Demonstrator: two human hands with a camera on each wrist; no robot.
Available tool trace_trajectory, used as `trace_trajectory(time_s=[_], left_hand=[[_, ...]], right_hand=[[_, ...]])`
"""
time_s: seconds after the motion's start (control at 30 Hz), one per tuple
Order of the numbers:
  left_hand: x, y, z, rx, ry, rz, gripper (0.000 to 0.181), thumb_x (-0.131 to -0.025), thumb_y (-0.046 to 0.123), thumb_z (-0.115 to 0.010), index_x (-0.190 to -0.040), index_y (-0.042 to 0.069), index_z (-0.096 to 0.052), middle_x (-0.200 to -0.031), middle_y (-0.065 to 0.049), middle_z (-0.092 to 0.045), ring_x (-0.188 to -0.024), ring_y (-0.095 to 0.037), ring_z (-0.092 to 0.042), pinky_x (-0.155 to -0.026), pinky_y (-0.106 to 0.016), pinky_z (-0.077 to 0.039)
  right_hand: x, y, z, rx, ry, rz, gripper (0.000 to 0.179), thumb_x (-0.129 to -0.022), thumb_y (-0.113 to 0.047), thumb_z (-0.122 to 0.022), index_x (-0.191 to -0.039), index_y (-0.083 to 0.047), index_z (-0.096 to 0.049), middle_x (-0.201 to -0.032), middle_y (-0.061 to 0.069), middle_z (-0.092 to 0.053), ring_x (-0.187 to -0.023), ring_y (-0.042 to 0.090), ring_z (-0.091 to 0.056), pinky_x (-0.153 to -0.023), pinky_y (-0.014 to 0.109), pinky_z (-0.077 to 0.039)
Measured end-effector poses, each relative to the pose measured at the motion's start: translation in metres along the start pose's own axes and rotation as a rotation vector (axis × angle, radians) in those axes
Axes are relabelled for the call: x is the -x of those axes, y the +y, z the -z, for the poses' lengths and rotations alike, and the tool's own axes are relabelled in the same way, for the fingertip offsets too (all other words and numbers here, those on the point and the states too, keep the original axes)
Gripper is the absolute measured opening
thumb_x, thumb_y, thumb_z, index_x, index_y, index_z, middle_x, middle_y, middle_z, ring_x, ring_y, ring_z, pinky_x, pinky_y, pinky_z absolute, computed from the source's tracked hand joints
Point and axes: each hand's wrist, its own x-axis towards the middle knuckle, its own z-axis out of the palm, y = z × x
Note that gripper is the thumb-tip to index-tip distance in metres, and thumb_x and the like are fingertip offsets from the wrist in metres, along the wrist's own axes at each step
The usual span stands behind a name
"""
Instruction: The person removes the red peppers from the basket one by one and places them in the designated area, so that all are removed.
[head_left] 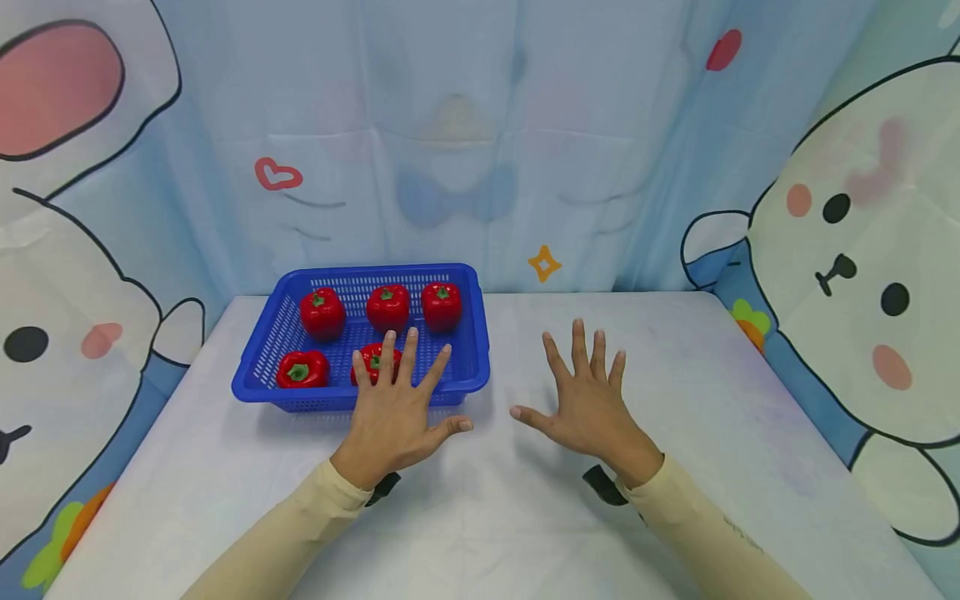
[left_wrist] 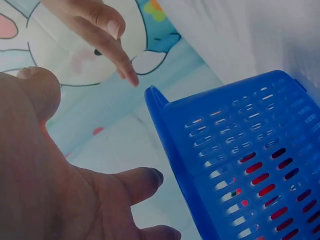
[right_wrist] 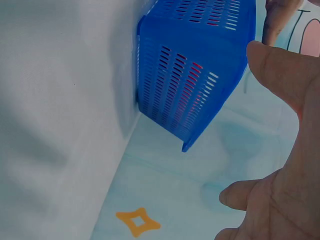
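Note:
A blue plastic basket point(head_left: 258, 350) with slotted walls stands on the left half of the table. Several red bell peppers point(head_left: 322, 313) with green stems lie inside it. My left hand point(head_left: 393, 423), fingers straight and spread, hovers at the basket's front edge and partly covers one pepper point(head_left: 367, 360) in the head view. The right hand point(head_left: 588, 412) is held out over the table to the right of the basket, its fingers also spread. Neither hand holds anything. Both wrist views show the slotted wall of the basket point(left_wrist: 225, 135) beside the fingers.
A white-covered table point(head_left: 517, 533) spans the front. Behind it hangs a light blue curtain point(head_left: 570, 167) with cartoon prints, and cartoon animal figures point(head_left: 847, 275) flank both sides. Dark straps point(head_left: 603, 485) sit at the wrists, by the cream sleeves point(head_left: 697, 525).

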Motion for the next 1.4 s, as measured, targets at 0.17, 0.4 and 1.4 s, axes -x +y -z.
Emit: trace_trajectory(time_s=[0.17, 0.4, 1.4], left_hand=[[-0.001, -0.007, 0.008, 0.057, -0.004, 0.041, 0.089, -0.085, 0.076, -0.042, -0.157, 0.03, -0.017, -0.166, -0.016, -0.006, -0.151, -0.046, -0.002, -0.111, -0.076, -0.004], [-0.006, -0.072, 0.056, 0.264, -0.035, 0.22, 0.081, -0.093, 0.073, -0.025, -0.158, 0.024, -0.018, -0.165, -0.021, -0.004, -0.149, -0.049, 0.005, -0.109, -0.077, -0.002], [0.011, -0.249, -0.042, 1.628, -0.001, 0.339, 0.044, -0.105, 0.036, -0.039, -0.148, 0.036, -0.03, -0.155, -0.007, -0.02, -0.122, -0.014, -0.045, -0.087, -0.022, -0.054]], right_hand=[[0.001, 0.0, 0.0, -0.005, -0.007, 0.013, 0.113, -0.077, -0.075, -0.061, -0.159, -0.014, -0.013, -0.163, 0.02, 0.017, -0.147, 0.05, 0.017, -0.11, 0.076, 0.007], [0.003, 0.0, 0.002, -0.02, -0.013, 0.046, 0.109, -0.079, -0.072, -0.061, -0.159, -0.015, -0.014, -0.164, 0.022, 0.011, -0.147, 0.052, 0.011, -0.11, 0.076, 0.002], [-0.032, -0.096, -0.033, -0.279, 0.231, 0.376, 0.055, -0.092, -0.034, -0.066, -0.141, -0.013, -0.053, -0.14, 0.008, -0.06, -0.127, 0.03, -0.054, -0.105, 0.05, -0.046]])
